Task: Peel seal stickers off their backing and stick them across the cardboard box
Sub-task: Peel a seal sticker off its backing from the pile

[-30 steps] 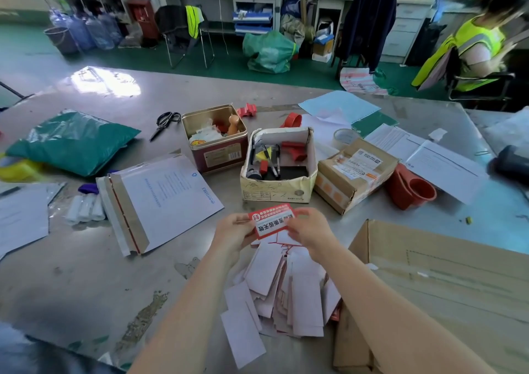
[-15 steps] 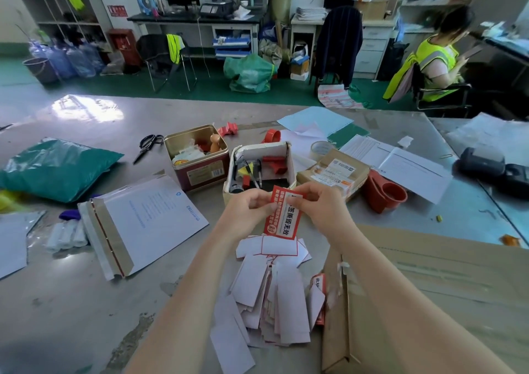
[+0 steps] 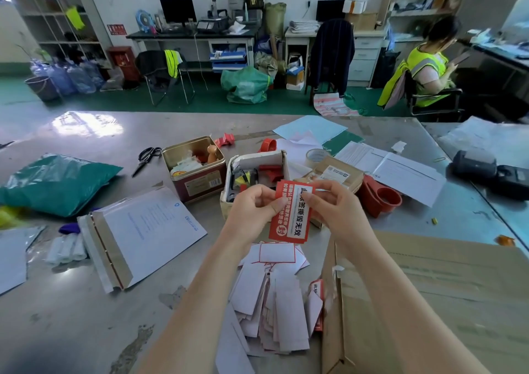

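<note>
Hands first: I see my left hand (image 3: pixel 254 207) and right hand (image 3: pixel 333 204) both pinching the upper end of a red seal sticker (image 3: pixel 292 213), held upright above the table (image 3: pixel 86 316). Peeled backing papers (image 3: pixel 274 296) lie heaped below (mostly white), just beside the flat cardboard box (image 3: pixel 429 287) at my right.

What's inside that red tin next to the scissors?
The open red tin shows a wooden stamp handle standing among white paper slips and packets. Whatever lies beneath them is covered.
</note>
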Tool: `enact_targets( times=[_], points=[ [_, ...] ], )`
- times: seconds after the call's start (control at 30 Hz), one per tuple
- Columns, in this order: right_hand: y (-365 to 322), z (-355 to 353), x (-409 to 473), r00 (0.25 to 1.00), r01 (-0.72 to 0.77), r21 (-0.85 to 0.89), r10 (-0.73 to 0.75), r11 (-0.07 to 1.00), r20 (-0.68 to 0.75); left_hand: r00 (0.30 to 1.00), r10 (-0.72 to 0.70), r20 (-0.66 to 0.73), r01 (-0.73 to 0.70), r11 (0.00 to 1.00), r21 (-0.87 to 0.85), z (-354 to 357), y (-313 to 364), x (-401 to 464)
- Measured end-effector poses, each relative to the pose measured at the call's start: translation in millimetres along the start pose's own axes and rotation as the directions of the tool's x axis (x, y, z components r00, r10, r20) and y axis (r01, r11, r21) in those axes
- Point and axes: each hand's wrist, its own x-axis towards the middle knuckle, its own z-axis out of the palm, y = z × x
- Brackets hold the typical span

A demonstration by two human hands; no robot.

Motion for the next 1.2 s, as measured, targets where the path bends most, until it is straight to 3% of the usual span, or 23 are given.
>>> enact_targets(
  times=[0.1,0.23,0.5,0.67,0.77,0.9,1.1,1.2],
  points=[
    [2.5,-2.0,-3.9,0.996,-0.073,0.067,0.07,0.995,0.053,0.998,-0.01,-0.066,0.005,0.997,-0.074,0.8,2.6,0.1],
    [9.0,0.6,-10.2,0.987,-0.096,-0.023,0.098,0.995,0.127,0.989,-0.062,-0.131,0.045,0.991,-0.126,0.9,2.1,0.3],
    [23.5,12.9,-8.8,0.996,-0.004,-0.26,0.029,0.966,0.09,0.97,-0.241,-0.034,0.226,0.943,-0.246,-11.2,-33.2,1.3],
    [34.3,18.3,-3.0,0.998,0.007,-0.357,0.014,0.934,0.055,0.93,-0.362,-0.062,0.35,0.925,-0.151,-20.5,-80.9,6.7],
    [40.1,24.8,-0.1,0.998,-0.032,-0.375,0.052,0.926,0.044,0.874,-0.472,-0.115,0.462,0.881,-0.106,-20.1,-103.4,6.7],
    [51.4,35.1,2.0,0.99,-0.018,-0.53,0.09,0.848,0.111,0.789,-0.567,-0.235,0.557,0.823,-0.114,-18.2,-133.3,-6.5],
    [67.0,42.1,2.5,0.98,-0.026,-0.647,0.147,0.762,0.133,0.801,-0.472,-0.369,0.568,0.793,0.22,-19.0,-177.8,-25.5],
    [70.0,42.2,1.9,0.978,-0.019,-0.671,0.153,0.741,0.14,0.835,-0.42,-0.356,0.536,0.765,0.357,-16.7,-183.4,-28.9]
  ],
)
